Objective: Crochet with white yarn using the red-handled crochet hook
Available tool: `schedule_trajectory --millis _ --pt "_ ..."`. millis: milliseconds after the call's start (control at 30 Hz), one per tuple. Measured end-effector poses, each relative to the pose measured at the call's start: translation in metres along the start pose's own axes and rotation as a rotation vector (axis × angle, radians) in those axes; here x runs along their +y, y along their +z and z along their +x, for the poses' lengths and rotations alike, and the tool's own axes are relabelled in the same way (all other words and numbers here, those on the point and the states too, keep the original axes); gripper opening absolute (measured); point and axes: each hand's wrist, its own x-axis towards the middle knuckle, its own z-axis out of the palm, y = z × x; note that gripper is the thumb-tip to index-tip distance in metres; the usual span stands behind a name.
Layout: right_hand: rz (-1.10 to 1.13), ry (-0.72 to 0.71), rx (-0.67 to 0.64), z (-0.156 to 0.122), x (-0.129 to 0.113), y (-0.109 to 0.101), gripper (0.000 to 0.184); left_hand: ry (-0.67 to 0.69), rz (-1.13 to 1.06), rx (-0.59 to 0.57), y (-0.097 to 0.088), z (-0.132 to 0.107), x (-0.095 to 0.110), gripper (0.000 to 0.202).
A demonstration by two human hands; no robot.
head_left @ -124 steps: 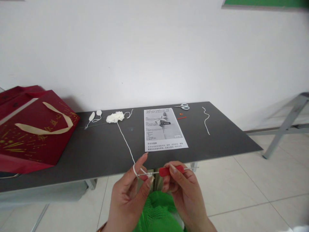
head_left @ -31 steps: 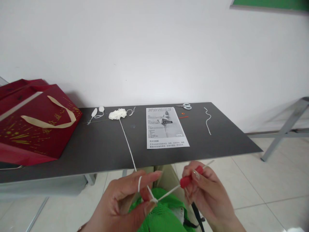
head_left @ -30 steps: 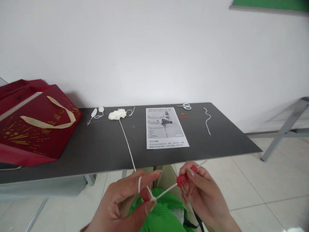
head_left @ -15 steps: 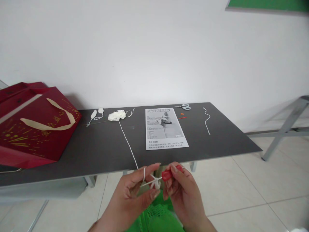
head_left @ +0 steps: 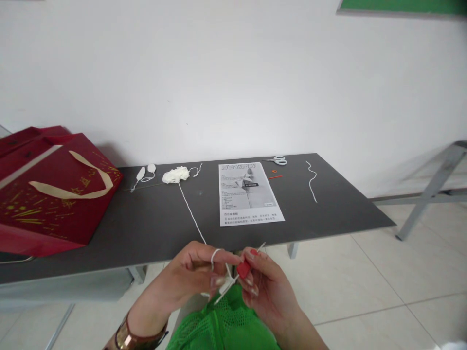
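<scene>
My right hand point(head_left: 268, 282) is closed round the red handle of a crochet hook point(head_left: 243, 269), whose thin shaft points down to the left. White yarn point(head_left: 189, 211) runs from a loose heap of yarn point(head_left: 175, 175) on the table to my left hand point(head_left: 202, 274), where it loops over the index finger. My left hand is closed, its thumb and fingers pinching a small white crocheted piece point(head_left: 226, 283) by the hook's shaft. Part of that piece is hidden by the fingers.
On the dark table point(head_left: 153, 228) lie a printed sheet point(head_left: 251, 216), scissors point(head_left: 279, 160), a small orange item point(head_left: 274, 171), a red stick point(head_left: 276, 177), a yarn strand point(head_left: 312, 182) and two white leaf-shaped pieces point(head_left: 140, 173). Red gift bags point(head_left: 73, 194) stand at the left.
My left hand has turned and its index finger now reaches towards the hook's handle. The hook has tilted more steeply, its shaft end lower. My right hand has shifted slightly left.
</scene>
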Motion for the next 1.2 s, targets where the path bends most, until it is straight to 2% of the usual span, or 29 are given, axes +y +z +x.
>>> schedule_trajectory --millis 100,300,467,633,833,1000,1200 --pt "-0.009 -0.031 -0.004 -0.001 0.001 0.001 0.022 -0.013 -0.118 0.064 0.011 0.003 -0.001 0.027" --pt "-0.081 -0.127 0.018 -0.002 -0.003 0.002 0.022 -0.098 -0.258 0.093 0.03 0.01 0.006 0.033" --pt "-0.103 -0.154 0.022 -0.001 -0.007 0.0 0.02 -0.12 -0.316 0.052 0.028 0.013 0.006 0.037" --pt "-0.062 -0.125 0.007 0.001 -0.003 -0.004 0.019 -0.121 -0.411 0.015 0.02 0.015 -0.003 0.039" --pt "0.105 -0.076 0.063 -0.004 0.003 0.002 0.016 0.013 -0.465 -0.078 0.012 0.011 -0.02 0.054" --pt "0.116 -0.161 0.139 -0.011 -0.001 0.014 0.017 0.142 -0.467 -0.051 0.006 0.004 -0.033 0.045" --pt "0.105 -0.2 0.113 -0.009 0.0 0.017 0.015 0.235 -0.503 -0.097 0.01 0.002 -0.038 0.045"
